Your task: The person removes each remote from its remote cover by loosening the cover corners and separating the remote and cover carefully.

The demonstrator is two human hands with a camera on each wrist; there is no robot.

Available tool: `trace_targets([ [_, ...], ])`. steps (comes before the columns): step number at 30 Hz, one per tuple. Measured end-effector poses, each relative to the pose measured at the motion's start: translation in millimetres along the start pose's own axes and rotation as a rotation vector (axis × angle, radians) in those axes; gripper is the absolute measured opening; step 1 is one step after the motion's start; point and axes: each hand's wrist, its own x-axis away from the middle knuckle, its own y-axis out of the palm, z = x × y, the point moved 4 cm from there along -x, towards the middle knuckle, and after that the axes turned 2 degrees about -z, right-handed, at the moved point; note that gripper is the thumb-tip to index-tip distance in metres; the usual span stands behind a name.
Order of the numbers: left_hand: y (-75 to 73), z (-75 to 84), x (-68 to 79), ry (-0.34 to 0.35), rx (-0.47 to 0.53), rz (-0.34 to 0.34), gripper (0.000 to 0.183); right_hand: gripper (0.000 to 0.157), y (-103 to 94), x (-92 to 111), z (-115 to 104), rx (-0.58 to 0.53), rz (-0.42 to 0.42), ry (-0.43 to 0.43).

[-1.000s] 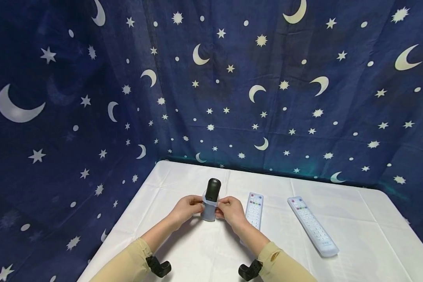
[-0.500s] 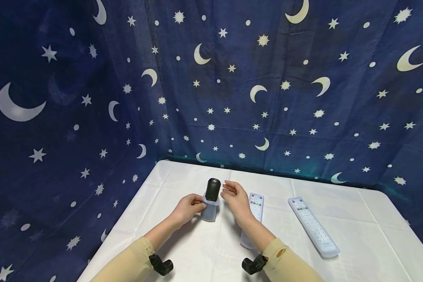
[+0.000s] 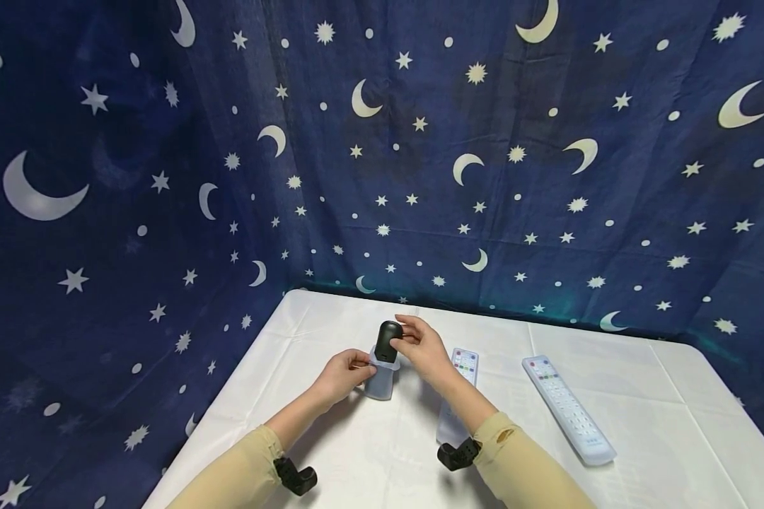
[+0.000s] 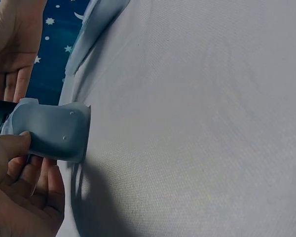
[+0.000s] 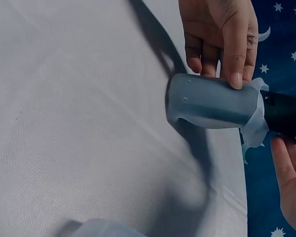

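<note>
A black remote control (image 3: 389, 341) stands tilted, its lower part inside a translucent silicone cover (image 3: 378, 385). With thumb and fingers my left hand (image 3: 340, 378) pinches the left side of this cover near its opening. My right hand (image 3: 425, 353) grips the bare upper end of the remote, thumb on the near face and fingers behind. In the right wrist view, the cover's loose rim (image 5: 256, 121) bunches around the black body (image 5: 283, 113). Two small bumps mark the closed end of the cover (image 4: 52, 128) in the left wrist view.
Two pale remotes in translucent covers lie on the white-clothed table (image 3: 509, 459): one remote (image 3: 448, 424) partly under my right forearm, another remote (image 3: 569, 410) farther right. A dark blue curtain (image 3: 420, 177) with moons and stars hangs behind and to the left.
My right hand let go of the cover's right side, lifted away with fingers spread, then took hold of the remote's upper end. The left hand stays on the cover.
</note>
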Motion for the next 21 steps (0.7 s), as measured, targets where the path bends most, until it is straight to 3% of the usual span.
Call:
trace_targets([
  [6,2.6,3.8,0.5,0.004,0.025,0.016,0.029,0.049,-1.8,-7.8,13.7,0.000,0.009,0.005],
  [15,3.4,8.1,-1.8,0.020,0.038,0.015,0.030,0.050,-3.5,-11.0,13.5,-0.051,0.026,0.001],
  [18,1.0,9.3,-1.1,0.043,-0.009,0.005,0.030,0.051,-4.7,-10.6,13.0,-0.079,0.050,0.029],
  [21,-3.2,10.3,-0.5,0.092,-0.128,0.030,0.026,0.049,-5.6,-9.6,13.2,-0.107,0.072,0.065],
])
